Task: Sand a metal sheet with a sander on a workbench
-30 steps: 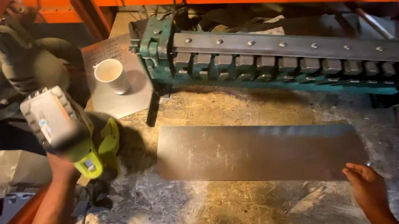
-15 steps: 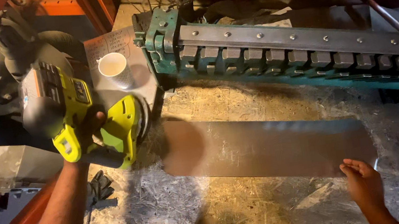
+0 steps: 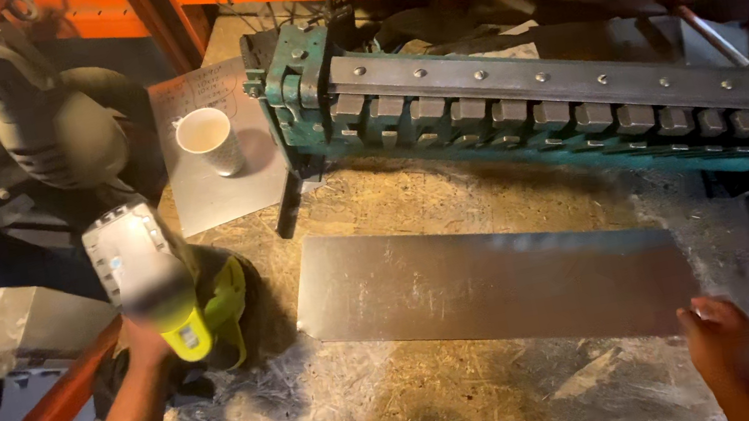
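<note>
Yellow-green cordless grinder [image 3: 168, 296], gripped by left hand [image 3: 148, 342], has been lowered away from flat grey metal sheet [image 3: 493, 284]; right hand [image 3: 722, 347] presses its near-right corner.

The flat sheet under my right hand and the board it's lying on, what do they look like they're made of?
The flat sheet looks like bare metal: thin, grey, dull sheen, fine scratches. The board looks like pressed wood-chip panel: tan, flaky strands, unfinished.

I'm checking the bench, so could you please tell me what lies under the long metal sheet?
The long metal sheet lies flat on the chipboard benchtop, amid metal shavings. Whatever sits directly beneath it is covered.
</note>
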